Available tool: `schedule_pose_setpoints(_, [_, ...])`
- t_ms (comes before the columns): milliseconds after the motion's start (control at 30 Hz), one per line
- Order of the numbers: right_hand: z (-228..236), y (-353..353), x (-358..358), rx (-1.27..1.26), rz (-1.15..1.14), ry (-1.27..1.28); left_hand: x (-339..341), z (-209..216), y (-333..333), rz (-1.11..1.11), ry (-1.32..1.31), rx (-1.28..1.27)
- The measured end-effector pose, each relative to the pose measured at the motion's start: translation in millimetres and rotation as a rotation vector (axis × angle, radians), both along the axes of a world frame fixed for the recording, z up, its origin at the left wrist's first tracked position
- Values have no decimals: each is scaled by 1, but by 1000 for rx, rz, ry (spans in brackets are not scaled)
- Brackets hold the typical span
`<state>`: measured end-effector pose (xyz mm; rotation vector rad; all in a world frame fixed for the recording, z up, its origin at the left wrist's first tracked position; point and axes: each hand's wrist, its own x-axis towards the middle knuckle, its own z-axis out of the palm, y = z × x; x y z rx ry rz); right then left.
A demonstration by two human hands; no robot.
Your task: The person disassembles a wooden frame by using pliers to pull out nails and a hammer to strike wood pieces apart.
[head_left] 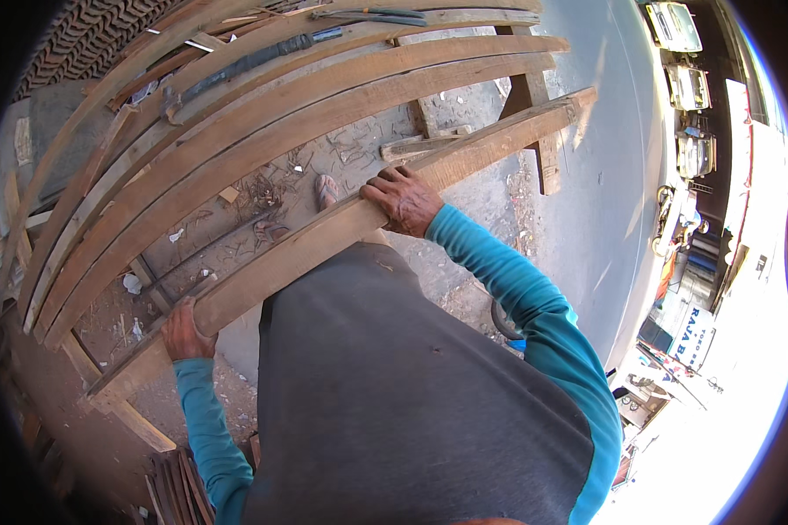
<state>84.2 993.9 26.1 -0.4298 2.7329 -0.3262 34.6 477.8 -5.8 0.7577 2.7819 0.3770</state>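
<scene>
A long wooden beam (280, 255) runs slantwise in front of me, from the lower left up to the upper right. My left hand (187, 332) is closed around it near its left end. Farther right, my right hand (404, 201) grips the same beam from above, fingers bent over its far edge. Both ends of the beam lie over wooden cross supports, the right one (545, 162) and the left one (136, 424). Just beyond the beam, several long wooden planks (324, 105) lie side by side across the supports.
A dark-wrapped bar tool (254, 66) and a plier-like tool (372, 16) lie on the far planks. Ridged tiles (92, 39) are stacked at the far left. Wood scraps litter the ground around my feet. A grey road (604, 175) with parked vehicles (687, 87) runs along the right.
</scene>
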Motion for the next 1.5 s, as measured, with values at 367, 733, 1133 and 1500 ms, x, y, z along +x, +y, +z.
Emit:
schedule_pose_setpoints(367, [44, -50, 24, -787, 72, -149, 2, -6, 2, 43, -71, -81])
schedule_pose_setpoints(733, [127, 30, 2, -1222, -292, -697, 17, -4, -18, 200, -253, -290])
schedule_pose_setpoints(1133, [-40, 98, -115, 17, -84, 202, -81, -15, 138, 1223, -90, 382])
schedule_pose_setpoints(1500, [-73, 107, -135, 162, -66, 218, -153, -158, 183, 1970, -224, 1116])
